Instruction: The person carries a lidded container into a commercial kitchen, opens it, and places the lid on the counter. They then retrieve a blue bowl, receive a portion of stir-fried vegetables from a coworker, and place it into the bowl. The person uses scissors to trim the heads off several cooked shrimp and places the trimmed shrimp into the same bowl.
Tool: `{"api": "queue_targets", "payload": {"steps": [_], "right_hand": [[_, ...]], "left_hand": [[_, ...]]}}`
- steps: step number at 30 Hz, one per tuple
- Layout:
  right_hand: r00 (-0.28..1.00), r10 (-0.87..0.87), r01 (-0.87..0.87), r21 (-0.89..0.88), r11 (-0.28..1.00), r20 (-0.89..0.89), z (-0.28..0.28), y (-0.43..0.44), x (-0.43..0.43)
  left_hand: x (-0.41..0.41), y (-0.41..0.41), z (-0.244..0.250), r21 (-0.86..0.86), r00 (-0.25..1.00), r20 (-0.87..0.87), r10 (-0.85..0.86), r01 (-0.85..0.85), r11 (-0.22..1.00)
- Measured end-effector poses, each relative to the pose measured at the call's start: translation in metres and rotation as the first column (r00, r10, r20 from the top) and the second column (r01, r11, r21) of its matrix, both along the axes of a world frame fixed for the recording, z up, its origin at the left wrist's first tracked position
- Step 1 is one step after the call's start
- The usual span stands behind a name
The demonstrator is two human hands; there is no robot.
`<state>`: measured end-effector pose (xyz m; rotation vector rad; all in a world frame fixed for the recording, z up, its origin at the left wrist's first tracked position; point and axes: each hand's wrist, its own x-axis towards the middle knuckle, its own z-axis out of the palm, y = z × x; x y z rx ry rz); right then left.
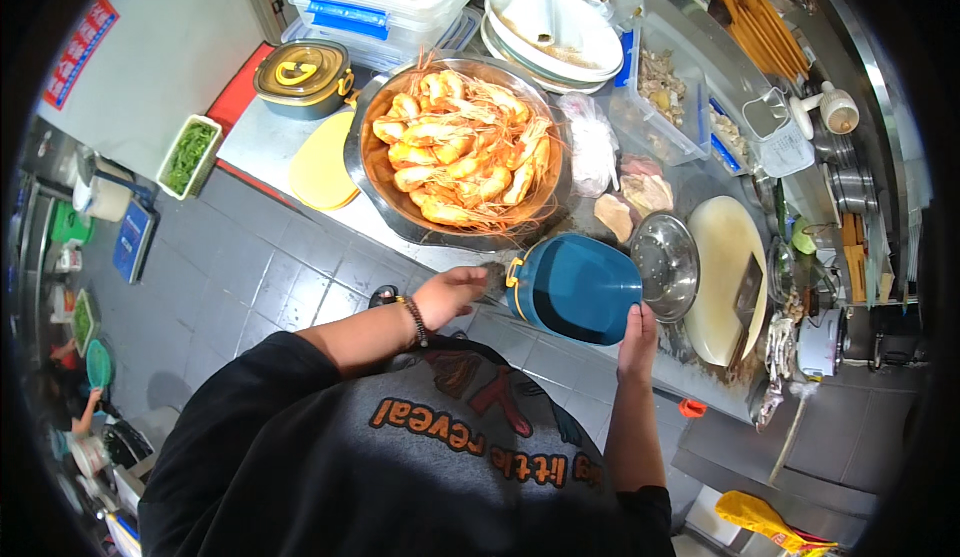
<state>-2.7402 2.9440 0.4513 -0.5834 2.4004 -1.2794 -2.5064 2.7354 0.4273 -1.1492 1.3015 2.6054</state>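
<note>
My right hand (637,341) grips the rim of an empty blue-green lunch container (581,287) with yellow side clips, tilted at the counter's near edge. Left of the container, my left hand (448,298) is raised with its fingers apart, touching nothing. Beyond both hands stands a large metal bowl (367,106) heaped with cooked, long-whiskered shrimp (465,152). A yellow oval lid or mat (324,167) lies partly under the bowl's left side. Behind it is a closed lunch container (302,76) with a clear lid and yellow handle.
A perforated steel bowl (665,266) sits right of the container, beside an oval cutting board (724,257) with a cleaver (748,290) on it. Raw meat pieces (645,191), a plastic bag (589,136) and stacked clear boxes (379,1) stand farther back. Another person's arm (88,410) shows far left.
</note>
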Motion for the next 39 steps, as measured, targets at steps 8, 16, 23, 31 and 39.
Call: {"api": "queue_targets", "payload": {"steps": [8,16,23,31,39], "right_hand": [[0.976,-0.195,0.196,0.002,0.981,-0.098,0.006,-0.002,0.014],[0.902,0.012,0.019,0.068,0.998,-0.432,0.085,-0.061,0.044],[0.578,0.398,-0.379,0.197,0.904,-0.712,0.078,-0.189,0.058],[0.792,0.519,-0.076,0.792,0.606,-0.321,0.044,-0.288,0.051],[0.930,0.261,0.002,0.716,0.698,-0.257,0.054,-0.296,0.049]], "left_hand": [[-0.028,-0.010,-0.015,0.084,0.880,-0.448,-0.158,0.217,0.973],[0.030,-0.045,0.028,-0.127,0.942,-0.276,-0.190,0.160,0.979],[0.080,-0.067,0.056,-0.295,0.983,-0.181,0.014,-0.068,0.953],[0.147,-0.078,0.054,-0.306,0.957,-0.131,0.259,-0.288,0.908],[0.182,-0.116,0.045,-0.278,0.929,-0.092,0.358,-0.369,0.887]]}}
